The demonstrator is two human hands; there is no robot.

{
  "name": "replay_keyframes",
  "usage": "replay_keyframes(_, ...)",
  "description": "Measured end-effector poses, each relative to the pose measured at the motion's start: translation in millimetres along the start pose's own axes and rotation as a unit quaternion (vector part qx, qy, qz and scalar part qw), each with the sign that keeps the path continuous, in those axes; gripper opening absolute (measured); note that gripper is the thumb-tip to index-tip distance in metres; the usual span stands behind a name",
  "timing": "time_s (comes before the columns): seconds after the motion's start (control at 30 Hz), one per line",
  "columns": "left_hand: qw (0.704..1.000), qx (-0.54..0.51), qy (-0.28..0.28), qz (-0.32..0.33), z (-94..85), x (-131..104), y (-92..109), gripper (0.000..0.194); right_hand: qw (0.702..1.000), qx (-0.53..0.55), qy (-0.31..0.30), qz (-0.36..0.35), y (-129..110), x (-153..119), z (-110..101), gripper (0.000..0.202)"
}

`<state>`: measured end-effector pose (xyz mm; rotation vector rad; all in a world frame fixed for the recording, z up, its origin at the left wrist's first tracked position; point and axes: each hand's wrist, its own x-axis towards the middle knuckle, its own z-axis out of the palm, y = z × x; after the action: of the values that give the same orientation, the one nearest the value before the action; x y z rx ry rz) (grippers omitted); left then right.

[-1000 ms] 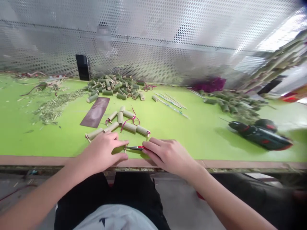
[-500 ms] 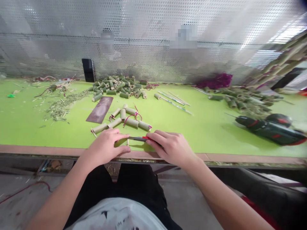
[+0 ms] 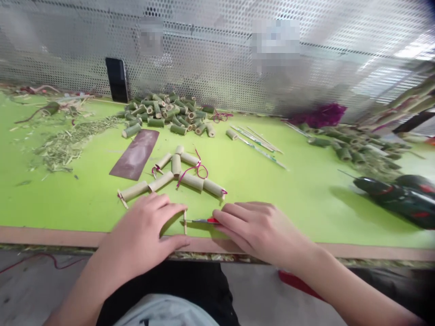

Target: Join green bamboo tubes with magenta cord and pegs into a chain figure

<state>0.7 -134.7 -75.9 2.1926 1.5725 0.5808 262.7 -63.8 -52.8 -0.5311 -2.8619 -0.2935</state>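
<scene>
My right hand (image 3: pixel 251 228) is closed around a red-handled knife (image 3: pixel 212 220), whose thin blade points left and crosses a short thin stick (image 3: pixel 185 226). The stick stands lengthwise away from me near the table's front edge. My left hand (image 3: pixel 149 228) has its thumb at the stick's near end and its forefinger at the far end, gripping it between them. Just beyond both hands lies a figure of pale bamboo tubes (image 3: pixel 176 165) joined together, with pink cord (image 3: pixel 197 168) threaded at its joints.
Behind the figure are a brown sandpaper sheet (image 3: pixel 136 155), a pile of green bamboo pieces (image 3: pixel 170 111), a leaning phone (image 3: pixel 117 80) and thin straws (image 3: pixel 258 146). Shavings (image 3: pixel 64 142) lie left. A drill (image 3: pixel 397 194) and more bamboo pieces (image 3: pixel 356 147) lie right.
The view has shifted closer to the table. My left thumb and forefinger have spread to the stick's ends, and the knife blade now shows across the stick between them.
</scene>
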Motion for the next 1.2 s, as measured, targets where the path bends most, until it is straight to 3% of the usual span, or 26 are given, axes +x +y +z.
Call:
replay_keyframes(0.1, 1.0, 0.006, -0.003, 0.009, 0.8, 0.1, 1.0, 0.04, 1.0, -0.005, 0.006, 0.009, 3.2, -1.0, 0.8, 0.022)
replay_keyframes(0.53, 0.999, 0.021, 0.005, 0.048, 5.5, -8.5, 0.0, 0.038, 0.997, 0.066, -0.022, -0.026, 9.6, 6.8, 1.2, 0.019)
replay_keyframes(0.73, 0.997, 0.048, 0.009, 0.051, 7.0, -10.6, -2.3, 0.07, 0.997, 0.067, -0.019, -0.034, 7.9, 4.4, 0.1, 0.017)
replay_keyframes(0.9, 0.998, 0.042, -0.015, 0.046, 2.8, -8.3, 2.9, 0.043, 0.996, 0.077, -0.006, -0.035, 8.2, 3.0, 0.1, 0.017)
replay_keyframes(1.2, 0.998, 0.032, -0.025, 0.041, 2.4, -4.1, 4.1, 0.044, 0.996, 0.086, -0.012, -0.035, 10.3, 1.8, -0.1, 0.018)
